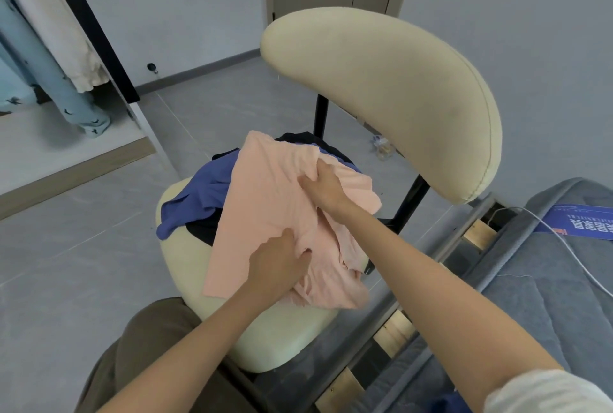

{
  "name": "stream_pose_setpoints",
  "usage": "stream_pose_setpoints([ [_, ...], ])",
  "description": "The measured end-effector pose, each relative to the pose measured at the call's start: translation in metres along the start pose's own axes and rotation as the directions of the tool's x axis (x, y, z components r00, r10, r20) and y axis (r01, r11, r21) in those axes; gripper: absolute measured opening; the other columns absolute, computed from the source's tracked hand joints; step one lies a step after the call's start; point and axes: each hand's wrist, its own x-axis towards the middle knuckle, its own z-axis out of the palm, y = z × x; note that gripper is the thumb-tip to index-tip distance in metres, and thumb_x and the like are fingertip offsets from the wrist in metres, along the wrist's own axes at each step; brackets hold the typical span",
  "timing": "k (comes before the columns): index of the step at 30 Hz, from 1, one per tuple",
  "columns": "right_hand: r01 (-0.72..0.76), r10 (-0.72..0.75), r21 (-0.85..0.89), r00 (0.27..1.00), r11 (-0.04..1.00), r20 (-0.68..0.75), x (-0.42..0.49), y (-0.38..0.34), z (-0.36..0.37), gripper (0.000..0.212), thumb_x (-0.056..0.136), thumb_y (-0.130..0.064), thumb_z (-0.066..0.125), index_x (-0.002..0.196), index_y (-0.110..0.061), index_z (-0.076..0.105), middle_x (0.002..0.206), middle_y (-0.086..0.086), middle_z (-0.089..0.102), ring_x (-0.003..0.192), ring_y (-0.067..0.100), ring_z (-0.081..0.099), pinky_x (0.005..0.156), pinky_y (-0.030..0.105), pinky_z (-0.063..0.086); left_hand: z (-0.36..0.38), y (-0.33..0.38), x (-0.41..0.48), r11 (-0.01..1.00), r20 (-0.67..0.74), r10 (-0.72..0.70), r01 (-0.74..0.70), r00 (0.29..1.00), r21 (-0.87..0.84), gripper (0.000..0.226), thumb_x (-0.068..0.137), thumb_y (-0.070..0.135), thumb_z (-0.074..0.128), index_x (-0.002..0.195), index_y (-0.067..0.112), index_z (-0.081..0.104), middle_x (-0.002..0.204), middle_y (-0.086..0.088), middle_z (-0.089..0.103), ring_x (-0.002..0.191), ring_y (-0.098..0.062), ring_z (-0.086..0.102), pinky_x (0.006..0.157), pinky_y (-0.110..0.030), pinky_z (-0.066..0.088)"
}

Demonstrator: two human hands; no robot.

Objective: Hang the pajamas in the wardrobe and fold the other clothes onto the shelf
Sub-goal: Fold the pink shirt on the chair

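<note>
**A:** Item one, the piece in hand?

**B:** Pink garment (275, 187), one, at centre frame. It is spread and partly bunched on top of the pile on the chair seat (185, 260).

**A:** Grip?

**B:** Right hand (323, 188): fingers curled into the cloth near its upper edge. Left hand (278, 263): lower down, thumb and fingers closed on a gathered fold. Both hold the same piece.

**A:** Handling note?

**B:** It looks like one for folding, not hanging. I'd lift it straight up with both hands so the pieces beneath don't drag along. Then find two matching corners or seams and let it hang flat before the first fold. The lower right part is crumpled and wants smoothing out first.

**A:** Underneath?

**B:** Blue garment (202, 193), one, spilling over the seat's left edge. Black garment (305, 139), one as far as I can see, showing behind and under the pink. That makes three pieces on the chair.

**A:** Furniture?

**B:** One chair, with a cream backrest (381, 87) at upper right of the frame. One wardrobe (99, 41), open, at upper left.

**A:** Already hung?

**B:** Two pieces: light-blue pajamas (66, 94) and a white garment (66, 31), side by side.

**A:** Remainder?

**B:** Bed (547, 280) at right, one. On it lie a white cable (564, 240) and a blue card (583, 222), one each.
</note>
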Motion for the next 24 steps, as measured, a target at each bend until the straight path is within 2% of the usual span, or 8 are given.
stream_pose_setpoints([
  [4, 0.096, -0.09, 0.206, 0.995, 0.974, -0.04, -0.006, -0.012, -0.024, 0.048, 0.092, -0.002, 0.042, 0.139, -0.015, 0.039, 0.118, -0.004, 0.053, 0.106, 0.011, 0.052, 0.085, 0.022, 0.042, -0.018, 0.026, -0.001, 0.994, -0.034, 0.061, -0.064, 0.998, -0.093, 0.024, 0.087, 0.043, 0.047, 0.088, 0.019, 0.042, 0.096, -0.006, 0.062, 0.088, -0.031, 0.058, 0.066, -0.031, 0.039],
  [6, 0.087, -0.074, 0.251, 0.995, 0.964, -0.061, -0.012, -0.009, -0.037, 0.051, 0.091, 0.001, 0.038, 0.138, -0.018, 0.04, 0.111, -0.013, 0.054, 0.097, -0.001, 0.052, 0.078, 0.013, 0.043, -0.019, 0.041, -0.003, 0.988, -0.027, 0.106, -0.108, 0.994, -0.113, 0.025, 0.086, 0.044, 0.048, 0.088, 0.02, 0.043, 0.096, -0.005, 0.063, 0.089, -0.03, 0.058, 0.066, -0.031, 0.04],
  [8, 0.043, -0.022, 0.252, 0.996, 0.967, -0.086, -0.018, 0.004, -0.048, 0.053, 0.091, -0.001, 0.037, 0.14, -0.023, 0.038, 0.104, -0.02, 0.052, 0.091, -0.007, 0.05, 0.073, 0.011, 0.042, -0.013, 0.053, -0.006, 0.985, 0.005, 0.142, -0.14, 0.99, -0.1, 0.025, 0.086, 0.044, 0.049, 0.088, 0.02, 0.042, 0.097, -0.004, 0.063, 0.09, -0.029, 0.058, 0.066, -0.03, 0.036],
  [13, -0.104, 0.14, 0.28, 0.984, 0.954, -0.111, -0.034, 0.046, -0.067, 0.054, 0.092, -0.006, 0.038, 0.142, -0.026, 0.036, 0.11, -0.013, 0.054, 0.093, -0.002, 0.053, 0.067, 0.017, 0.043, 0.017, 0.07, -0.01, 0.979, 0.171, 0.185, -0.167, 0.968, -0.114, 0.025, 0.088, 0.045, 0.049, 0.088, 0.02, 0.043, 0.085, 0.005, 0.056, 0.076, -0.016, 0.053, 0.055, -0.026, 0.031],
  [16, -0.173, 0.228, 0.297, 0.961, 0.939, -0.159, -0.039, 0.064, -0.067, 0.051, 0.092, -0.008, 0.041, 0.141, -0.021, 0.038, 0.114, -0.008, 0.055, 0.104, 0.016, 0.054, 0.069, 0.021, 0.043, 0.032, 0.073, -0.011, 0.973, 0.335, 0.179, -0.115, 0.925, -0.2, 0.019, 0.083, 0.041, 0.05, 0.081, 0.023, 0.044, 0.077, 0.009, 0.054, 0.067, -0.007, 0.052, 0.052, -0.022, 0.032],
  [18, -0.228, 0.291, 0.299, 0.938, 0.927, -0.188, -0.04, 0.072, -0.063, 0.052, 0.092, -0.01, 0.043, 0.143, -0.021, 0.035, 0.117, -0.005, 0.054, 0.103, 0.019, 0.051, 0.068, 0.022, 0.041, 0.035, 0.073, -0.01, 0.98, 0.433, 0.149, -0.075, 0.889, -0.183, 0.021, 0.079, 0.042, 0.052, 0.086, 0.023, 0.046, 0.078, 0.008, 0.055, 0.069, -0.008, 0.053, 0.055, -0.023, 0.035],
  [21, -0.296, 0.354, 0.248, 0.905, 0.922, -0.236, -0.038, 0.079, -0.056, 0.054, 0.094, -0.016, 0.046, 0.146, -0.021, 0.032, 0.133, 0.002, 0.048, 0.109, 0.021, 0.048, 0.085, 0.031, 0.043, 0.028, 0.059, -0.006, 0.987, 0.483, 0.104, -0.031, 0.87, -0.157, 0.044, 0.077, 0.051, 0.057, 0.109, 0.023, 0.047, 0.088, 0.011, 0.053, 0.077, -0.009, 0.053, 0.063, -0.025, 0.038],
  [24, -0.364, 0.416, 0.222, 0.869, 0.904, -0.267, -0.036, 0.083, -0.051, 0.059, 0.093, -0.035, 0.051, 0.147, -0.024, 0.03, 0.143, 0.009, 0.034, 0.122, 0.032, 0.043, 0.104, 0.045, 0.039, 0.012, 0.037, 0.002, 0.981, 0.412, 0.096, -0.015, 0.906, -0.195, 0.028, 0.078, 0.043, 0.061, 0.101, 0.029, 0.054, 0.103, 0.009, 0.057, 0.096, -0.015, 0.056, 0.077, -0.028, 0.043],
])
